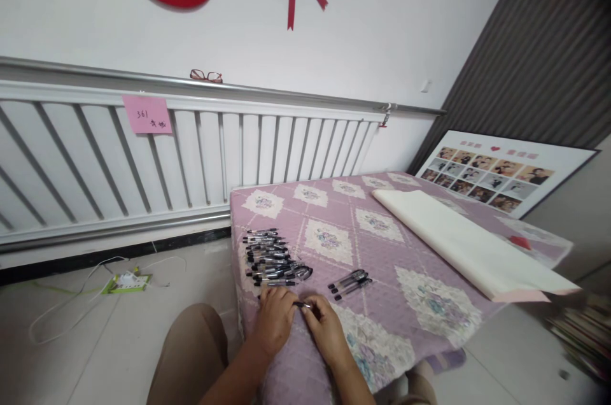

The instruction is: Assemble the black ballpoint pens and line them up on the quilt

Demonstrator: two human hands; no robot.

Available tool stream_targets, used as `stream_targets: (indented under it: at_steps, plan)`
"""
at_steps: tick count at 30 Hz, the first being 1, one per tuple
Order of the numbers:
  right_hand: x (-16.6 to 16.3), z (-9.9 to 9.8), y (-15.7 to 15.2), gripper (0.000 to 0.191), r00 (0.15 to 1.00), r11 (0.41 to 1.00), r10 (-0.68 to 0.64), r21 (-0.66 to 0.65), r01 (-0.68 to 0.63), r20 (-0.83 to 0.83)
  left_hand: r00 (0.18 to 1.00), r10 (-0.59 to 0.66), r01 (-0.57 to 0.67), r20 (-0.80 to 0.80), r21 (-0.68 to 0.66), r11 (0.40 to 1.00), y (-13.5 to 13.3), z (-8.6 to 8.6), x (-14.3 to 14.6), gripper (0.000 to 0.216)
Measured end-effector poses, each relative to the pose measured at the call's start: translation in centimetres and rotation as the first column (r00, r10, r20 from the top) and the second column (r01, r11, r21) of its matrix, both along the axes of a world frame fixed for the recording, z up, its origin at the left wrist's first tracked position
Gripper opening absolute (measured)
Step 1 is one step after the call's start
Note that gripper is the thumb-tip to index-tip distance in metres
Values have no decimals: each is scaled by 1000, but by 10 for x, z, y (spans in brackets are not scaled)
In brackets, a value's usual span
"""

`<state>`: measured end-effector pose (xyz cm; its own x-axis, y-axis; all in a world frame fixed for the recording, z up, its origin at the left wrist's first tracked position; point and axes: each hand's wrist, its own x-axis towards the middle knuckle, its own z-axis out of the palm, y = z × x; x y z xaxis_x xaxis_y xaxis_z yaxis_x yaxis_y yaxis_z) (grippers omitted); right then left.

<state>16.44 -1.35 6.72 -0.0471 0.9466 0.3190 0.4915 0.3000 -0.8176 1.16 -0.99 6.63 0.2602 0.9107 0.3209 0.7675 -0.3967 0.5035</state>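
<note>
My left hand [275, 318] and my right hand [326, 327] meet at the near edge of a table covered with a pink patterned cloth [344, 227]. Between the fingers of both hands is a single black pen [303, 305], gripped from either end. Just beyond my left hand lies a pile of several black-and-clear pens [270, 257]. A small group of three pens [350, 282] rests to the right of my right hand.
A folded cream sheet [465, 244] lies across the right of the table. A white radiator [191, 150] with a pink note [146, 114] and glasses [206, 76] lines the wall. A photo board [501, 170] leans at right. Cable and a green card [126, 282] lie on the floor.
</note>
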Motion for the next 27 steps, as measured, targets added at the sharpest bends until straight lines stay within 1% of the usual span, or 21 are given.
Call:
stream_targets:
  at_steps: [5,8,11,14,17,19,23,27]
  plan:
    - [-1,4,-1,18,1000,1000,-3,-4,3,26,1000,-2,1,-12,-8,1000,0,1,0,20]
    - [-1,1,0,14,1000,1000,-22,-22,23,11,1000,0,0,4,-1,1000,0,1,0,19]
    - [0,-1,-1,17,1000,999,-19,-30,18,-18,1000,3,-3,15,8,1000,0,1,0,19]
    - [0,1,-1,14,1000,999,25,-20,-25,-12,1000,12,-12,7,13,1000,0,-1,0,19]
    - [-1,4,-1,17,1000,1000,1,-19,-1,-6,1000,6,-6,-5,6,1000,1,-1,0,20]
    - [-1,4,-1,14,1000,1000,-17,-13,17,-15,1000,-2,2,-6,7,1000,1,-1,0,20]
    - [-1,4,-1,14,1000,1000,-1,-9,0,-19,1000,0,0,1,10,1000,0,-1,0,20]
    - [-1,5,-1,19,1000,1000,-10,2,10,1,1000,0,0,-3,4,1000,1,-2,0,20]
